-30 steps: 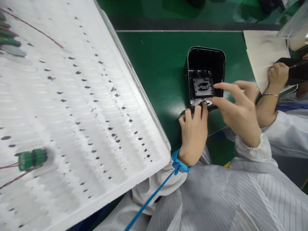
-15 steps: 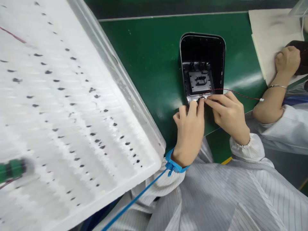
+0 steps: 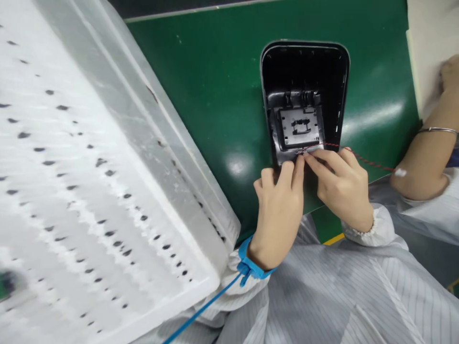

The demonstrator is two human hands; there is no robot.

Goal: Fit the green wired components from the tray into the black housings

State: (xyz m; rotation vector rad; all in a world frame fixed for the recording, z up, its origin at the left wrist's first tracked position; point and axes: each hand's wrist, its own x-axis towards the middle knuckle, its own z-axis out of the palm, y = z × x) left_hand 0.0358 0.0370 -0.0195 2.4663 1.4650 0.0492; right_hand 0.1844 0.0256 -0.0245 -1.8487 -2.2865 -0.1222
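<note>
Green table (image 3: 215,86) separates white tray (image 3: 143,157) from black box (image 3: 301,71); at the box's near edge, left hand (image 3: 278,210) and right hand (image 3: 339,186) meet, fingertips narrowed beside red wire (image 3: 373,164), hiding whether they pinch it; a co-worker's hand (image 3: 451,71) is cut off

Pale glare on green tabletop (image 3: 215,86)

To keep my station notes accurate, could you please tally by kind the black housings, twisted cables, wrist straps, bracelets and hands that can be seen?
Black housing: 1
Twisted cable: 1
Wrist strap: 1
Bracelet: 1
Hands: 3 (the wearer's left hand and right hand, plus a co-worker's hand, partly cut off)
Total: 7
</note>
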